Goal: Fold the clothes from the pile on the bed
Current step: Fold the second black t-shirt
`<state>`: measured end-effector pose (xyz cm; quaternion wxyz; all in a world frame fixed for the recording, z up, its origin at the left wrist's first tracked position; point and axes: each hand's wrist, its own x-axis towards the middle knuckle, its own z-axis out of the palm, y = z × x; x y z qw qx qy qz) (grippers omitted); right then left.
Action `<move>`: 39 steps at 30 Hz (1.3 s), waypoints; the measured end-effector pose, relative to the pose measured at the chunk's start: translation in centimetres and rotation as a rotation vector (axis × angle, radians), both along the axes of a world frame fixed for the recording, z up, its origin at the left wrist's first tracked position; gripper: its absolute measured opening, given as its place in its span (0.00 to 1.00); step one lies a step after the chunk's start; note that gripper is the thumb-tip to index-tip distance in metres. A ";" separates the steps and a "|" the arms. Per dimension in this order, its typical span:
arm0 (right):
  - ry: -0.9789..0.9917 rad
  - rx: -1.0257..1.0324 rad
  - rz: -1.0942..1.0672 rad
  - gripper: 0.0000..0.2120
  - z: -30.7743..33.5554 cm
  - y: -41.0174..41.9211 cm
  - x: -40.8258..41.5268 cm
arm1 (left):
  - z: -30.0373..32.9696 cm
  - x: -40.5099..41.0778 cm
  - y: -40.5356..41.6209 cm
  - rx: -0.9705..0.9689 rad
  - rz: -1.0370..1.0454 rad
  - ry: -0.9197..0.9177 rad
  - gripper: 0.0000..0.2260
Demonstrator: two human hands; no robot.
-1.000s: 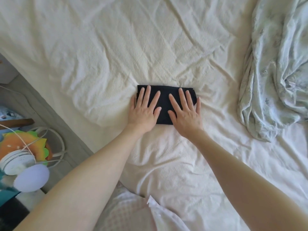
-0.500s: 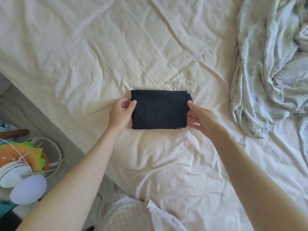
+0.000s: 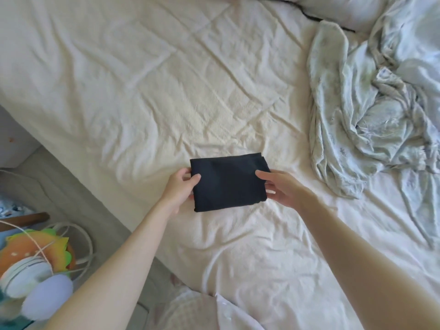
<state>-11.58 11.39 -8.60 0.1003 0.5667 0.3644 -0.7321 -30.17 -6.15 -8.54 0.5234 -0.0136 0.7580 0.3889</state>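
A small black garment (image 3: 228,182), folded into a neat rectangle, is held just above the cream bed sheet (image 3: 142,91). My left hand (image 3: 179,186) grips its left edge, thumb on top and fingers underneath. My right hand (image 3: 278,186) holds its right edge the same way, thumb on top. A crumpled pale green patterned cloth (image 3: 371,110) lies heaped at the right side of the bed.
The bed's edge runs diagonally at the lower left. Beyond it sit a colourful orange and green object (image 3: 31,248), white cords (image 3: 81,248) and a round white lamp-like thing (image 3: 45,296). A white pillow (image 3: 333,8) lies at the top right.
Both hands went from pressing flat on the black garment to gripping its two side edges. The garment now looks raised off the sheet, and the view has tilted up.
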 end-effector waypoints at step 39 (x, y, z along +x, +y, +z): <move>0.096 0.433 -0.867 0.08 29.7 -30.1 45.7 | 27.6 38.7 -8.8 0.401 -0.802 -0.078 0.06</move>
